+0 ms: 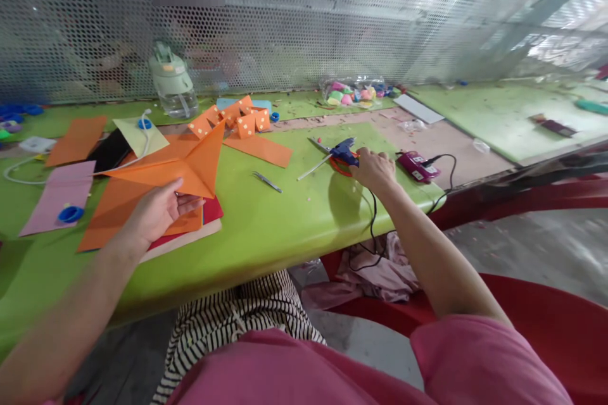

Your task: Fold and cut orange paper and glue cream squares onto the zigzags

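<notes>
My left hand [159, 212] pinches the lower edge of a folded orange paper [183, 171] with pointed corners. Under that lie orange sheets [107, 212] in a stack with red and cream ones. On the right, my right hand [377, 169] is closed round a blue hot glue gun [342, 150], low over the table. A white stick [313, 168] runs out beside the gun. Scissors with orange handles [339, 168] lie partly hidden beneath it. Between my hands rests a pair of curved metal tweezers [267, 181].
Behind are dotted orange paper pieces [247, 121], a water bottle [175, 85] and a bag of colourful bits [354, 92]. A purple power strip [418, 166] sits near the table's right edge, its black cord hanging down. Blue tape rings [71, 214] and a white cable [145, 139] lie left.
</notes>
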### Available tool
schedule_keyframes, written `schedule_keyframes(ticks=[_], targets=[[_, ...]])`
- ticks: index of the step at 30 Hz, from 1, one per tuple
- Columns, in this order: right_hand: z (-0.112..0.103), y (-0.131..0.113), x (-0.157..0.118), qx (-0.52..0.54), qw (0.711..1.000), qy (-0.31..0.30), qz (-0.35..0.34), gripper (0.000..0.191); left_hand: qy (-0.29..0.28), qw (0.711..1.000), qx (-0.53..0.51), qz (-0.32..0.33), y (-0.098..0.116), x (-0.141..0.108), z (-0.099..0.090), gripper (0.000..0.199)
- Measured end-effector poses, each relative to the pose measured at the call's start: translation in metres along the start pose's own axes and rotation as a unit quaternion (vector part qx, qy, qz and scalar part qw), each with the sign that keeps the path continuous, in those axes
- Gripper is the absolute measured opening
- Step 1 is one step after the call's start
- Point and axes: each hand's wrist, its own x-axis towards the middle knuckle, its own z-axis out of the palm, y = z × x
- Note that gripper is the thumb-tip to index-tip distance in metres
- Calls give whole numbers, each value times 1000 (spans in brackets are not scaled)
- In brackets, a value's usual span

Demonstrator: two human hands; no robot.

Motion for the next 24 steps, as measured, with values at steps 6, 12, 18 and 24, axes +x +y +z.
schedule_keyframes(ticks=[6,12,18,24], targets=[[13,1,0,-7,999,-2,-36,21,4,1000,-2,3,-1,0,0,19],[38,-35,5,3,996,-6,-89,32,10,1000,-2,3,0,0,2,18],[57,-50,19,-7,994,-27,-104,30,4,1000,5,22,-1,-1,0,11],[36,-11,35,-45,997,-52,-25,28,-9,1000,18,20,-3,1,0,7]])
